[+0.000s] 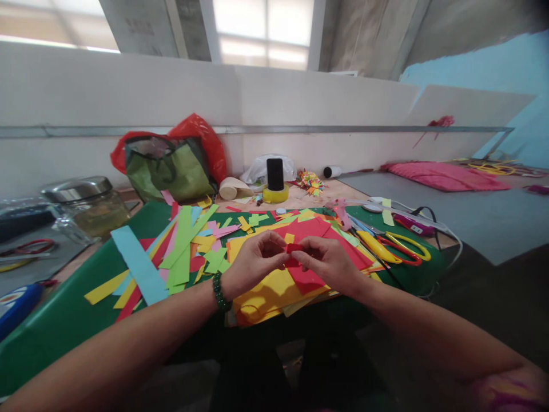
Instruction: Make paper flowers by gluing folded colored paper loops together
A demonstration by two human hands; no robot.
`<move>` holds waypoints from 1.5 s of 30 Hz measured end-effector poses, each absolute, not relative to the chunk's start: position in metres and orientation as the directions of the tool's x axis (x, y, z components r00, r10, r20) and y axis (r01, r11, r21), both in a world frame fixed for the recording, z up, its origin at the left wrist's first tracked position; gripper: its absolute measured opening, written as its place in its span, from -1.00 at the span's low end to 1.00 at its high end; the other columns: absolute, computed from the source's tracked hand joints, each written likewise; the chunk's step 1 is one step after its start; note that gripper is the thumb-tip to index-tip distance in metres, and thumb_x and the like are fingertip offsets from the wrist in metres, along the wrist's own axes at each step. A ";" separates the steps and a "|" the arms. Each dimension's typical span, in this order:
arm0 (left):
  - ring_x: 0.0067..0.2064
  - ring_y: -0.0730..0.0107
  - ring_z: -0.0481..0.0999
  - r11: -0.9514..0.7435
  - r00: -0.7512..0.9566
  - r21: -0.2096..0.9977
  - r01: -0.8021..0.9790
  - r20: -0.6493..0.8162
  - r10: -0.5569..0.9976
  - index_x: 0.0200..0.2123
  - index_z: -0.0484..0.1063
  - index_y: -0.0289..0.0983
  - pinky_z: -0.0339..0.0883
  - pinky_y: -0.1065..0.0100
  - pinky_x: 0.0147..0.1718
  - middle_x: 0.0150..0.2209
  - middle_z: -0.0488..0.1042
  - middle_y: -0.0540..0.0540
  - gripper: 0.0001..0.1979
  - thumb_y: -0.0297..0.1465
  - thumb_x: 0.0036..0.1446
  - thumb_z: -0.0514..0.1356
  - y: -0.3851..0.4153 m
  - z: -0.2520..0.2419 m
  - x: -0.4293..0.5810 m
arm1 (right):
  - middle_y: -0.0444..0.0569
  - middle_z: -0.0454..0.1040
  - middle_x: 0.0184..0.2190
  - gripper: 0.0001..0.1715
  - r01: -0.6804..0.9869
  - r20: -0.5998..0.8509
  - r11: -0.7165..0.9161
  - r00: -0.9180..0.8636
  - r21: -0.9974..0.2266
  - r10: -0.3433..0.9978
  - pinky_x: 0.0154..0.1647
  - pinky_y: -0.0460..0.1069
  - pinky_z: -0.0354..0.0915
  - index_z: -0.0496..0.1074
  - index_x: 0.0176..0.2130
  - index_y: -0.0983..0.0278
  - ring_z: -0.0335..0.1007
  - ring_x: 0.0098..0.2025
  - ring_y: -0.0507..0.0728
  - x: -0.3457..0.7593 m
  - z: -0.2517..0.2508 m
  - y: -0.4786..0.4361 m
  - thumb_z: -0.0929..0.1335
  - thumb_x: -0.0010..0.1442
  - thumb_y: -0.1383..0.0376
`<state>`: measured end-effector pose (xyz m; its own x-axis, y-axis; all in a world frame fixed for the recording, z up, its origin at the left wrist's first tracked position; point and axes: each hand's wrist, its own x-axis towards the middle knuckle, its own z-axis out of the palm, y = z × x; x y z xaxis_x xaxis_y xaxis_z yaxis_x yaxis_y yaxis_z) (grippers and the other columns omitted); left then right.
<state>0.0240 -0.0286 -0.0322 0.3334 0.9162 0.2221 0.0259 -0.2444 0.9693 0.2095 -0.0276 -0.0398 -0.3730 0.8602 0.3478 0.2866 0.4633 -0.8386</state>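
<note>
A small red paper piece (293, 248) is pinched between my two hands, above a stack of red and yellow sheets. My left hand (257, 258), with a green bead bracelet (221, 292) at the wrist, has thumb and fingers closed on the piece's left side. From the right, my right hand (328, 260) grips its other side with thumb and forefinger. Under the hands lie red sheets (306, 280) and yellow sheets (268, 294). Coloured strips, among them a wide light blue one (139, 266) and green ones (182, 246), are spread to the left on the green cloth (68, 309).
Scissors with yellow and red handles (403, 246) lie right of the paper, beside a pink glue gun (342, 216). Behind stand a phone (275, 174) on a yellow tape roll (275, 195) and a green bag (171, 171). A glass jar (92, 209) is at left.
</note>
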 end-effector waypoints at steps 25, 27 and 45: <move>-0.40 0.45 0.44 -0.343 0.371 0.927 0.151 0.268 0.889 -0.36 0.50 -0.32 0.34 0.44 -0.41 -0.41 0.50 -0.06 -0.68 -0.16 -0.01 0.33 -0.025 -0.025 0.017 | -0.17 0.37 -0.60 -0.64 0.160 0.293 0.360 -0.334 -0.919 0.896 -0.59 -0.10 0.26 0.36 -0.46 0.27 0.27 -0.60 -0.03 0.205 -0.025 -0.019 0.40 0.05 0.03; -0.38 0.46 0.46 -0.295 0.283 0.952 0.079 0.262 0.923 -0.33 0.48 -0.31 0.35 0.45 -0.41 -0.37 0.51 -0.06 -0.66 -0.13 -0.01 0.31 -0.018 -0.018 0.008 | -0.16 0.40 -0.58 -0.68 0.144 0.341 0.397 -0.308 -0.906 0.888 -0.57 -0.09 0.29 0.36 -0.44 0.27 0.31 -0.59 -0.02 0.201 -0.013 -0.017 0.40 0.05 0.07; -0.34 0.41 0.49 -0.363 0.323 0.927 0.095 0.316 0.892 -0.40 0.45 -0.30 0.35 0.38 -0.31 -0.41 0.50 -0.01 -0.82 -0.33 -0.08 0.31 -0.005 -0.013 -0.005 | -0.18 0.32 -0.52 -0.84 0.153 0.453 0.528 -0.352 -0.836 0.819 -0.49 -0.07 0.13 0.33 -0.46 0.25 0.14 -0.51 -0.03 0.168 -0.011 0.006 0.34 0.02 0.20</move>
